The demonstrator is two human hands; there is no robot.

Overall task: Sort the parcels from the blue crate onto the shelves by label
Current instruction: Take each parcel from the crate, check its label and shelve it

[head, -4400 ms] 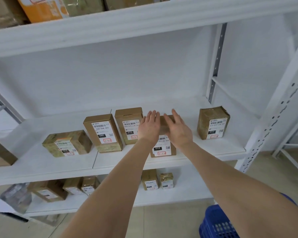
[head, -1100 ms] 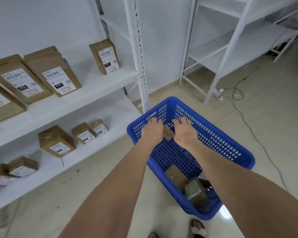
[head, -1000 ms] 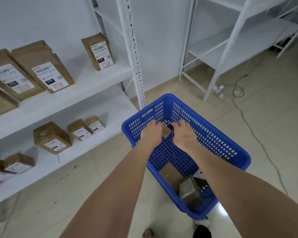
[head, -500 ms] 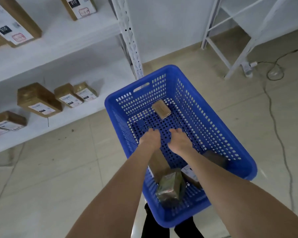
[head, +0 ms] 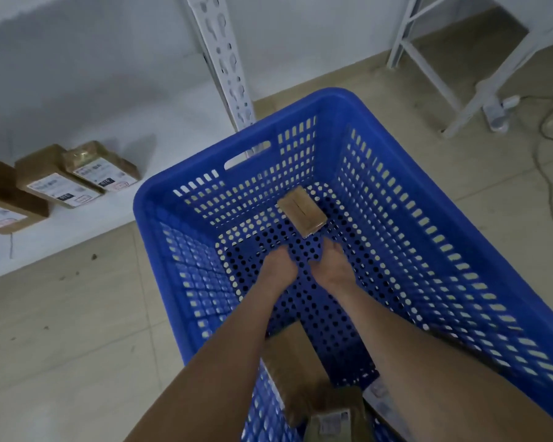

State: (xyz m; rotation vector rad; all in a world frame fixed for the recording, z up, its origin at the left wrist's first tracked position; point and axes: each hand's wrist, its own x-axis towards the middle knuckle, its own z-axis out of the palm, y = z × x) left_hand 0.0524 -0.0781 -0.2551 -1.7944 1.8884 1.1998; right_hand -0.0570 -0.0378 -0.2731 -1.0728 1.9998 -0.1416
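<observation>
The beige tiled floor (head: 61,330) carries the blue perforated plastic crate (head: 336,97), whose slotted end wall faces the white metal shelving upright (head: 224,59). On the white lowest shelf board (head: 160,116), left of the crate, labelled brown cardboard parcels (head: 56,185) stand side by side, labels toward you. At the crate's near end lie a flat brown cardboard parcel (head: 296,362) and, partly over it, a tape-wrapped parcel (head: 332,419).

Both your forearms reach down into the crate. Your left hand (head: 276,266) and right hand (head: 331,266) sit side by side above the crate floor, empty, with the fingers loosely extended away from you. Just beyond your fingertips, the small oblong brown cardboard parcel (head: 302,212) lies flat on the floor near the far wall. Its long axis runs away from you, with the far end angled slightly left toward the handle slot. Its tape seam follows that axis, and contact with your right fingertips cannot be told.
</observation>
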